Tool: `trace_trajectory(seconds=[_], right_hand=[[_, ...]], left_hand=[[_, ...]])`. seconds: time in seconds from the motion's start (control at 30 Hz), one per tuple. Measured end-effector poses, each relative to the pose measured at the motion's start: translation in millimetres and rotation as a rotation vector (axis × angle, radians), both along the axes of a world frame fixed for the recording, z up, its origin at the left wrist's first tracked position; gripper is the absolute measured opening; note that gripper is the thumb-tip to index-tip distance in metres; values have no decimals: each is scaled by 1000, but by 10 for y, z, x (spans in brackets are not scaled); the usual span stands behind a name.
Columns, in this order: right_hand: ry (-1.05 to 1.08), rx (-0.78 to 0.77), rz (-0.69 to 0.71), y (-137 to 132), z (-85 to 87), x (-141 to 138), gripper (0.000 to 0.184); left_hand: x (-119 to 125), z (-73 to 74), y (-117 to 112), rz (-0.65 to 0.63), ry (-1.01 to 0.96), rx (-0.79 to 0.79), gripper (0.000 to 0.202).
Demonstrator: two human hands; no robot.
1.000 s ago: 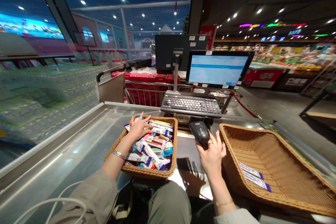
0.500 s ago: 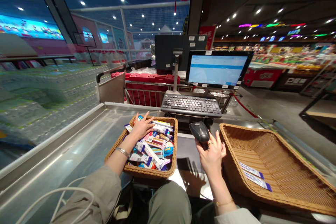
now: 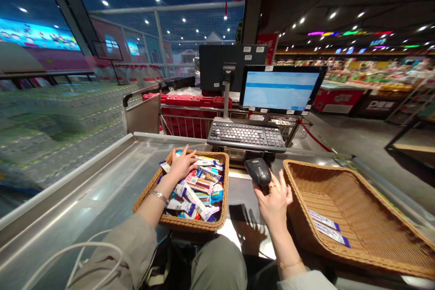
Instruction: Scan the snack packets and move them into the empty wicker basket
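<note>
My left hand [image 3: 181,166] lies over the back left part of a wicker basket [image 3: 225,190], its fingers spread on the wrapped snack bars [image 3: 196,201] piled inside. Whether a fingertip pinches one of them is hidden. Among the bars sits a blue round-topped pack [image 3: 216,192]. My right hand [image 3: 276,199] is closed around a black barcode scanner [image 3: 258,171], its head tilted up and to the left, between the two baskets. To its right stands a larger wicker basket [image 3: 360,195] with two purple-and-white bars [image 3: 331,234] lying side by side on its bottom.
Behind the baskets, a keyboard [image 3: 246,136] sits below a lit screen [image 3: 280,89], with a second dark monitor [image 3: 217,68] alongside. The metal counter [image 3: 102,176] has a raised rim at left. A white cable [image 3: 91,244] loops near my left sleeve.
My left hand has shifted slightly over the bars, and a few bars near its fingers lie a little differently. My right hand holds the scanner in nearly the same place.
</note>
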State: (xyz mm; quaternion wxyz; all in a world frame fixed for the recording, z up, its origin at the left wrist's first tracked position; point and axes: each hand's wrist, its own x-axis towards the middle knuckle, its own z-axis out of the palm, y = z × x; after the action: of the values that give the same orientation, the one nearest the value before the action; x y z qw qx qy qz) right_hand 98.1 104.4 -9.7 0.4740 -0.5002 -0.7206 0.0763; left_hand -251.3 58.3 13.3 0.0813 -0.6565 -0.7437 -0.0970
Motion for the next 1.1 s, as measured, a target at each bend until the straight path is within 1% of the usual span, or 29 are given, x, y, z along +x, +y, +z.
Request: trace_trajectory(seconds=[0.1,0.2,0.43,0.6,0.77,0.93,1.1], right_hand=[[-10,-4,0,-4,1,0,41],[-23,-6,0,-13,16,-1,40],[-8,-8,20,-19,46,5,40],[-22,10,21,-27,62,3,38],[-33,29,23,-49,83,8,36],[-61,20,18,-59,92,32,38],[-72,41,25,-72,91,75,38]], left_hand=[[10,-5,5,73,-24,30,21],[32,22,18,138,-60,49,16],[191,166,29,157,-68,131,11],[391,259,72,122,-71,205,7],[649,322,166,66,-97,262,6],[894,318,261,18,-90,318,6],[1061,280,320,-2,-73,375,7]])
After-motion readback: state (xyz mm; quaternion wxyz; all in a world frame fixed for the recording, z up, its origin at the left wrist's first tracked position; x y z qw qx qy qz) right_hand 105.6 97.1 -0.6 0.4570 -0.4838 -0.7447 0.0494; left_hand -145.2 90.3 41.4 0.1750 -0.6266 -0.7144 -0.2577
